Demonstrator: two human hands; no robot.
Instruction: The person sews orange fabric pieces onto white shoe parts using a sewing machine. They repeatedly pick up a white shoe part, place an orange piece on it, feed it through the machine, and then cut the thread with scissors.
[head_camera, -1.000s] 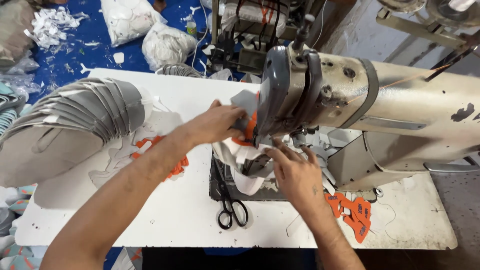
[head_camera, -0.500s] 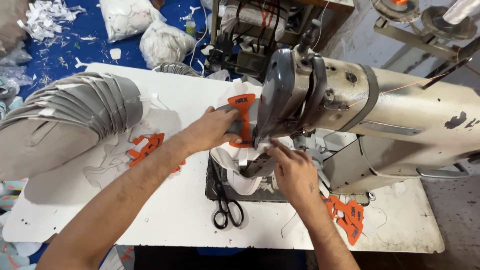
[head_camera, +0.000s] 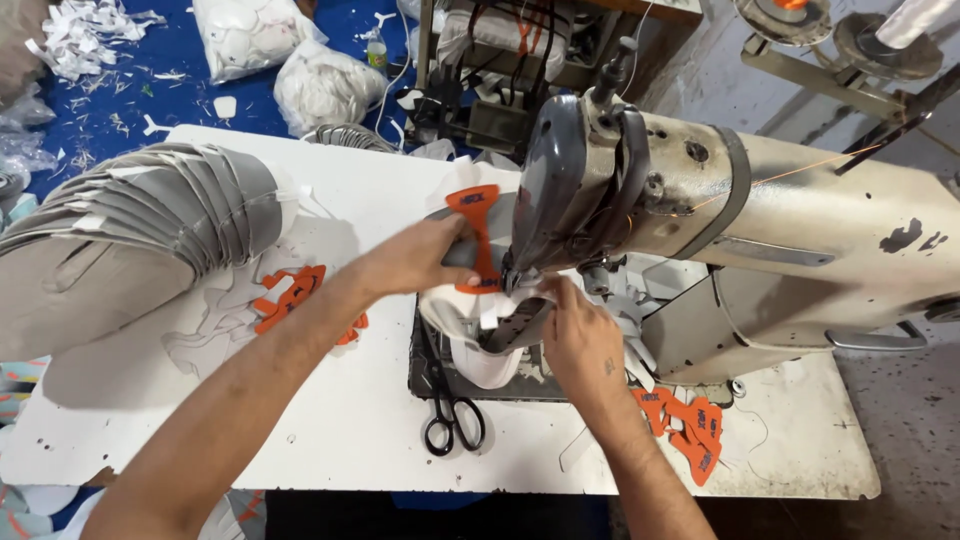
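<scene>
At the far left, a fanned stack of grey cut pieces (head_camera: 150, 215) lies on the white table (head_camera: 330, 450), overlapped like shingles, seemingly so that each can be lifted off singly; they are too many and too overlapped to count. Just right of it, a small pile of orange cut-outs (head_camera: 290, 297) lies flat within reach of the left forearm; at least two show, though the arm covers part of the pile. The left hand (head_camera: 420, 262) comes next, fingers curled and pinching the grey and white workpiece (head_camera: 470, 345) at its upper edge, where one orange strip (head_camera: 478, 235) lies on it, apparently to hold the strip straight as it runs toward the needle area. One pair of black-handled scissors (head_camera: 452, 415) lies below, blades pointing up toward the machine bed, close by for a quick grab. The right hand (head_camera: 580, 340) presses down with fingers spread on the near edge of the workpiece, which is bent up around the machine's post directly under the grey head of the single sewing machine (head_camera: 760, 230); the two hands flank the piece, probably to steer it. Further right, another heap of orange cut-outs (head_camera: 690, 430) sits on the table edge, about three visible.
</scene>
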